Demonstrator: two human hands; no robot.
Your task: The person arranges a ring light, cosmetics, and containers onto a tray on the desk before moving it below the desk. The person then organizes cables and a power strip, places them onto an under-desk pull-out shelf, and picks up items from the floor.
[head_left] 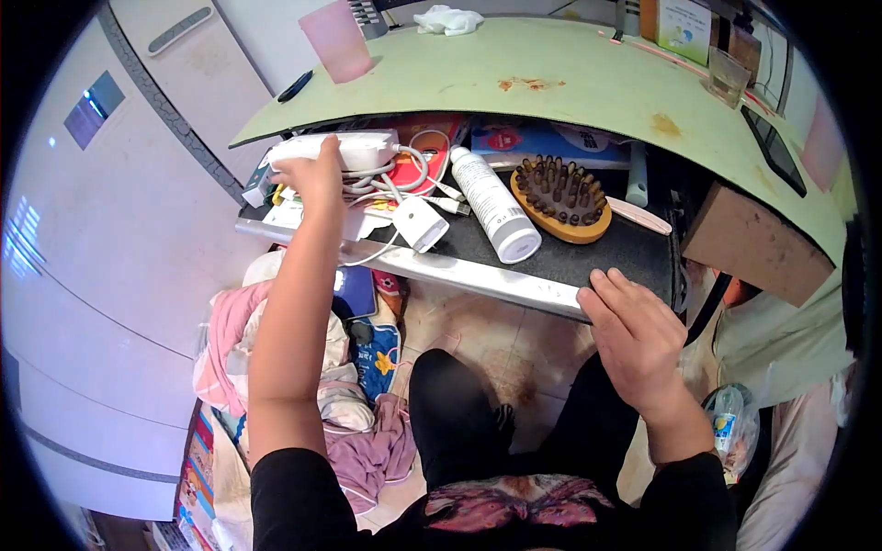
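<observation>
My left hand (310, 180) is closed round the left end of a white power strip (369, 150) at the drawer's left side. Its grey cable loops beside it, close to a white charger (420, 225) and a USB plug (457, 208). My right hand (637, 332) grips the front edge of the pulled-out drawer (478, 277), near its right end. Between my hands lie a white and grey bottle (496, 207) and a wooden hairbrush (562, 198) with dark bristles. Papers and a red item lie partly hidden under the cables.
Above the drawer is a green desktop (441, 73) with a pink cup (335, 41), a glass (728, 77) and a phone (774, 151). Clothes (377, 450) are piled on the floor at left, beside a white cabinet (101, 275). A plastic bag (732, 424) is at right.
</observation>
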